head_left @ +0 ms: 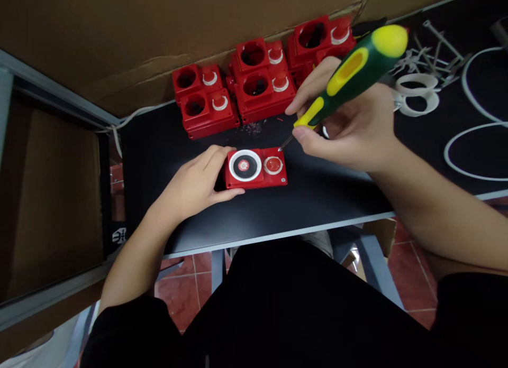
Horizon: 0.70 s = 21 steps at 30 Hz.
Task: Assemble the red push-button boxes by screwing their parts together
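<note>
A small red box (pixel 256 168) with a white ring and a round red button on its face lies on the black table (pixel 317 199). My left hand (pixel 196 184) grips the box's left end, fingers wrapped round it. My right hand (pixel 343 127) is closed on a green and yellow screwdriver (pixel 353 74). The screwdriver's metal tip touches the box's far right corner.
Several red box housings (pixel 254 77) with open round holes sit in a cluster against a cardboard wall (pixel 159 29) behind the box. White plastic rings (pixel 420 93) and loops lie at the right. The table's front edge is close to my body; red floor tiles show below.
</note>
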{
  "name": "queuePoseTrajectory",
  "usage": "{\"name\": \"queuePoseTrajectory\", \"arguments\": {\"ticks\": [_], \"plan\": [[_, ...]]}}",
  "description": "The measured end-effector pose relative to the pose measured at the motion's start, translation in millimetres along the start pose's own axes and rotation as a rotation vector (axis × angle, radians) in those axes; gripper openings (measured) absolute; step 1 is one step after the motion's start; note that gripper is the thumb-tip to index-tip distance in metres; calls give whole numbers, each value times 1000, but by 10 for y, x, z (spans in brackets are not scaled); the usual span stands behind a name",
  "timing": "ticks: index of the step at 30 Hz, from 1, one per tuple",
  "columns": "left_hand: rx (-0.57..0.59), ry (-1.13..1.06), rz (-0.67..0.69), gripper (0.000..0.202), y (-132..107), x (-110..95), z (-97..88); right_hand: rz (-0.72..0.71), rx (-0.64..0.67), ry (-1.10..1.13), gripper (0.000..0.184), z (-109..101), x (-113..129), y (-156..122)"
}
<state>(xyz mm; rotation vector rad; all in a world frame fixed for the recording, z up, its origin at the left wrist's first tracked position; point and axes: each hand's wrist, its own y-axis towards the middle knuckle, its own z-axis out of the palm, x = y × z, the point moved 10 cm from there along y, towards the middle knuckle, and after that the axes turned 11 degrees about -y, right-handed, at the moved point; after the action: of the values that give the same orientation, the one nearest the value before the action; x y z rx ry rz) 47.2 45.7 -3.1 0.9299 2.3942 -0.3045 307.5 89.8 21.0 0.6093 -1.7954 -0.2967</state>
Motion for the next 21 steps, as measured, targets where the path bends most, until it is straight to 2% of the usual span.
{"name": "queuePoseTrajectory", "arguments": {"ticks": [4, 8, 11, 14, 17, 21], "plan": [[9, -13, 0, 78, 0, -12, 12, -20, 34, -54, 37, 28, 76, -11], [6, -5, 11, 77, 3, -38, 6, -95, 1, -29, 48, 34, 95, -19], [11, -2, -1, 77, 10, -38, 5, -159, -30, -21, 44, 20, 136, -42], [14, -5, -23, 79, 16, -20, 6, -113, 3, -33, 41, 15, 126, -53], [14, -2, -22, 78, 18, -19, 5, -27, 43, -63, 51, -15, 91, -49], [23, -11, -28, 79, 15, -4, 3, -71, -56, -57, 46, -134, 177, -5]]}}
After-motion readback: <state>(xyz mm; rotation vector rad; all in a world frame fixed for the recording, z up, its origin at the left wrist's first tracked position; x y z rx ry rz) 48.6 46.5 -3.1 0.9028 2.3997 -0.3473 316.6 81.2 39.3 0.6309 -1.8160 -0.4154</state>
